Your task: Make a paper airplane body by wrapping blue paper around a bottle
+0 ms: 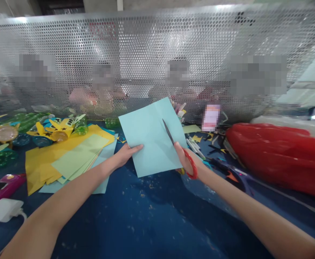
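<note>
A light blue sheet of paper (149,140) is held up above the dark blue table. My left hand (127,153) grips its left edge, the thumb lying on the near face and the other fingers hidden behind. In my right hand (185,158) is a pair of scissors (192,167) with red handles, fingers wrapped round the loops. The dark blade points up and left across the face of the sheet, near its right side. The right-hand fingers are partly hidden, so I cannot tell whether they also touch the paper.
Yellow, pale green and blue paper (79,156) lies stacked at left, below green plastic bottle pieces (28,120). A white plug (5,209) sits front left. On the right are markers (193,145), paper scraps and a red plastic bag (276,154). A perforated metal panel (141,50) stands behind.
</note>
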`<state>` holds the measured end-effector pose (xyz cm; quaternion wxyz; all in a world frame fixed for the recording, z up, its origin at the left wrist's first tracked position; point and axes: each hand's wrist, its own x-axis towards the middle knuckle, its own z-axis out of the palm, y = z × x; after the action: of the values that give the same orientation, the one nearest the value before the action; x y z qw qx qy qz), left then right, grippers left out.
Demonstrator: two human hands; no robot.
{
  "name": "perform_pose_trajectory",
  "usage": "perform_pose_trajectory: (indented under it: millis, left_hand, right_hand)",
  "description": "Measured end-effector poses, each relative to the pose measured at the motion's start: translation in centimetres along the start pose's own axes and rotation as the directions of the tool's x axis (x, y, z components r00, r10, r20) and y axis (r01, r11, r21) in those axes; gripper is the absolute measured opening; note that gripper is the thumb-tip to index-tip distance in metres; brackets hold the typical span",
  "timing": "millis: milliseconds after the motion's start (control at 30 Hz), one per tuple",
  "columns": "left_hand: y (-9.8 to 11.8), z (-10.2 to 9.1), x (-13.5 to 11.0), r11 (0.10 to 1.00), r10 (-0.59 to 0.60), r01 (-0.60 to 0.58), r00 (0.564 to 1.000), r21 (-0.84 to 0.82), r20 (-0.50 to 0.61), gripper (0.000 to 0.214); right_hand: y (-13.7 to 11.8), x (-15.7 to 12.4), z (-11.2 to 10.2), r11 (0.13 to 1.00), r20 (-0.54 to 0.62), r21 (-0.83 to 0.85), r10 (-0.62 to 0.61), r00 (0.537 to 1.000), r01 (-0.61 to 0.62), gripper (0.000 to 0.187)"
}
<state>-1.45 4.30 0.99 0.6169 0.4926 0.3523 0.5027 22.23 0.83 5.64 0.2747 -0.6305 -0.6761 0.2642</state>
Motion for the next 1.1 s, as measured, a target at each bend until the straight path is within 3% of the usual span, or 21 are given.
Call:
perform_pose_trajectory:
  millis: [100, 1100]
  left_hand:
    - [0.15, 0.03, -0.10, 1.000, -0.013, 0.013, 1.000, 0.008, -0.002, 0.062]
    - [0.13, 0.02, -0.18, 1.000, -0.006, 0.006, 1.000, 0.025, -0.001, 0.060]
  right_hand:
    - [-0.25, -0.23, -0.15, 0.997, 0.128, 0.040, 0.056, 0.990, -0.061, 0.068]
    - [-0.81, -0.51, -0.41, 0.984, 0.099, 0.093, 0.144, 0.985, -0.153, 0.064]
